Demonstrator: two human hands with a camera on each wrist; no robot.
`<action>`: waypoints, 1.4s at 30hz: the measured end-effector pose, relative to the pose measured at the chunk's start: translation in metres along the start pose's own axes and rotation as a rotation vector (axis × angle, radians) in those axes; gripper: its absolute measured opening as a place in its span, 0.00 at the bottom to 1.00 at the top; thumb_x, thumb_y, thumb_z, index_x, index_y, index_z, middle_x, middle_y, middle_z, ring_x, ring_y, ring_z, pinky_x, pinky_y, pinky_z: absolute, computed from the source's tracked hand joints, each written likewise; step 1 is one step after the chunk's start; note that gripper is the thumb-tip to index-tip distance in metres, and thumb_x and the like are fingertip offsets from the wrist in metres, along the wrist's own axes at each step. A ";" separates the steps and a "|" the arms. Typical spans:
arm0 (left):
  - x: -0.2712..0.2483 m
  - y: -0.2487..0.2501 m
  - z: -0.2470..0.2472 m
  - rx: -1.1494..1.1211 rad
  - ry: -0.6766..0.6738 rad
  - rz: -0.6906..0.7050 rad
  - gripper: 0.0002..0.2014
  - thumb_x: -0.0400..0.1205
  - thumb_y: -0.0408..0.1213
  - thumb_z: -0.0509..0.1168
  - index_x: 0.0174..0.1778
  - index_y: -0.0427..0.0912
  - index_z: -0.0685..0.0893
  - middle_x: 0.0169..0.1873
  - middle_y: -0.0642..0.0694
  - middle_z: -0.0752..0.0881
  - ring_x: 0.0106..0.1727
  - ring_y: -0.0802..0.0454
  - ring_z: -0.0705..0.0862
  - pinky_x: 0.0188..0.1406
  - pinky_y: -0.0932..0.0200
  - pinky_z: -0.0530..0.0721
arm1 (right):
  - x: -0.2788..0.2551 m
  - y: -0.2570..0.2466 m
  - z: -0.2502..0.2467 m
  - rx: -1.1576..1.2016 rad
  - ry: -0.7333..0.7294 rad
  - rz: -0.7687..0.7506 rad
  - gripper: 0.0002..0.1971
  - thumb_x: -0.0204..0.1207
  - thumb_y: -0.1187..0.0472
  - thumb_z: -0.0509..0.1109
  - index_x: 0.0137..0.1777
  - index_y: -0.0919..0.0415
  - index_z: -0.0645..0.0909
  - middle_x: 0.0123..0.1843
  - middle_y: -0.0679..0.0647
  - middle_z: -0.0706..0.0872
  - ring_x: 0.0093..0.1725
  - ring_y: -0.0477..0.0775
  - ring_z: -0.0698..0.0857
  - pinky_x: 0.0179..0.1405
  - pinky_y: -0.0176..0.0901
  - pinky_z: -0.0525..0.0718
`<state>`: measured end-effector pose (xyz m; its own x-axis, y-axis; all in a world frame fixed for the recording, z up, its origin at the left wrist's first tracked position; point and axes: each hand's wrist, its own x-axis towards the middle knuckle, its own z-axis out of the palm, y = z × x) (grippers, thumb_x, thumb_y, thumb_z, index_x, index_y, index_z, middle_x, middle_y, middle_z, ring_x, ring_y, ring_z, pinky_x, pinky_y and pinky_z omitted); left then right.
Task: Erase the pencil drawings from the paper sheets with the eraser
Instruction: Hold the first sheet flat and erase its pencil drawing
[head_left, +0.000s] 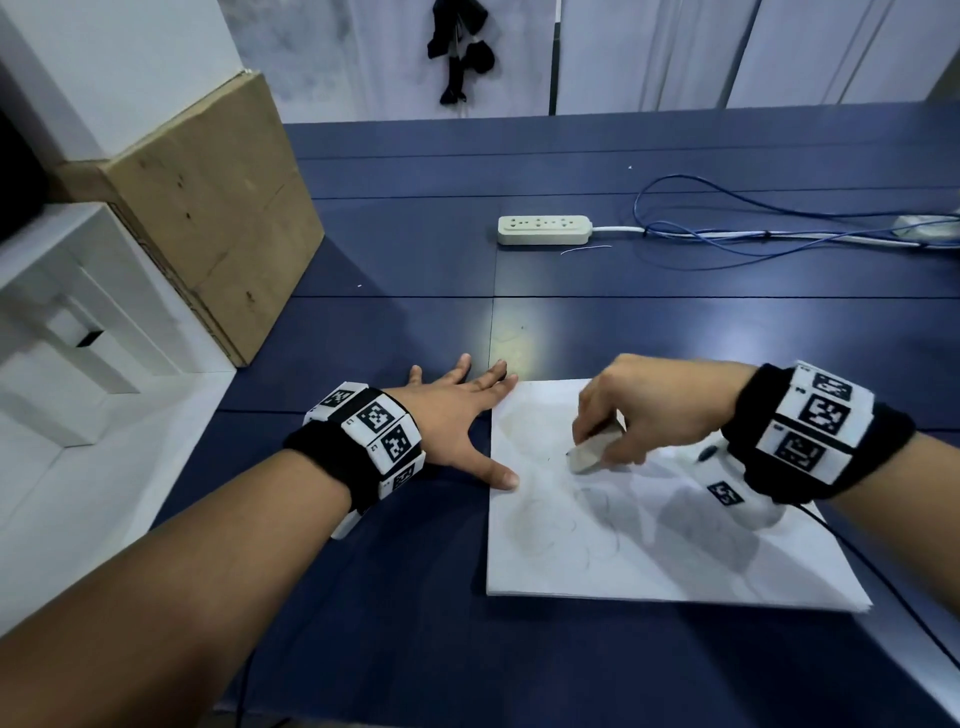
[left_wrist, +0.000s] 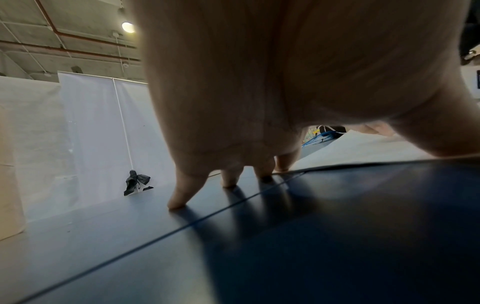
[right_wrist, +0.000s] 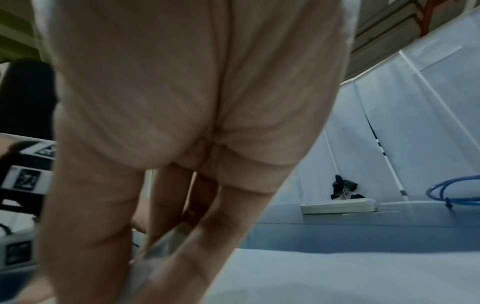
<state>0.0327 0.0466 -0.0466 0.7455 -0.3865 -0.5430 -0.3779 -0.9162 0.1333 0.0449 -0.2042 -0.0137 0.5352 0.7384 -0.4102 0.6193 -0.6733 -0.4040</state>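
Note:
A stack of white paper sheets (head_left: 649, 551) lies on the blue table, its top sheet marked with faint pencil loops (head_left: 592, 519). My right hand (head_left: 623, 415) pinches a white block eraser (head_left: 589, 453) and presses its end onto the upper part of the sheet. My left hand (head_left: 457, 410) lies flat with fingers spread on the table at the sheet's left edge; its thumb tip and index fingertip touch the paper. In the left wrist view the straight fingers (left_wrist: 182, 197) stand on the blue surface beside the paper (left_wrist: 363, 148). In the right wrist view the paper (right_wrist: 363, 277) fills the foreground.
A white power strip (head_left: 543, 230) with its cord and a tangle of blue cable (head_left: 753, 228) lie further back on the table (head_left: 415, 260). A cardboard box (head_left: 208, 208) leans at the left edge beside white shelving (head_left: 62, 322). A black cable (head_left: 893, 587) trails from my right wrist.

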 end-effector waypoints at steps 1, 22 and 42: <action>0.000 0.000 0.000 -0.002 -0.001 0.000 0.63 0.63 0.80 0.63 0.84 0.61 0.33 0.82 0.65 0.31 0.83 0.50 0.27 0.74 0.18 0.37 | 0.003 0.002 -0.002 -0.008 0.008 0.009 0.15 0.68 0.42 0.70 0.46 0.50 0.90 0.40 0.49 0.90 0.30 0.42 0.89 0.42 0.39 0.87; -0.001 0.001 -0.001 0.014 0.006 -0.003 0.63 0.63 0.81 0.63 0.84 0.61 0.33 0.82 0.65 0.31 0.83 0.50 0.27 0.75 0.18 0.39 | 0.031 0.028 -0.013 -0.159 0.315 0.157 0.10 0.70 0.52 0.72 0.46 0.52 0.90 0.36 0.49 0.90 0.34 0.46 0.87 0.45 0.48 0.88; 0.000 0.000 -0.001 0.001 0.002 -0.004 0.63 0.63 0.80 0.64 0.84 0.61 0.33 0.82 0.65 0.31 0.83 0.49 0.28 0.75 0.18 0.39 | 0.003 0.009 0.002 -0.002 -0.005 -0.008 0.13 0.65 0.46 0.73 0.49 0.45 0.90 0.41 0.39 0.88 0.35 0.46 0.90 0.45 0.41 0.87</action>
<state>0.0328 0.0462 -0.0460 0.7481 -0.3835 -0.5415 -0.3760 -0.9174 0.1302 0.0511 -0.2078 -0.0203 0.5275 0.7436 -0.4109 0.6244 -0.6673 -0.4060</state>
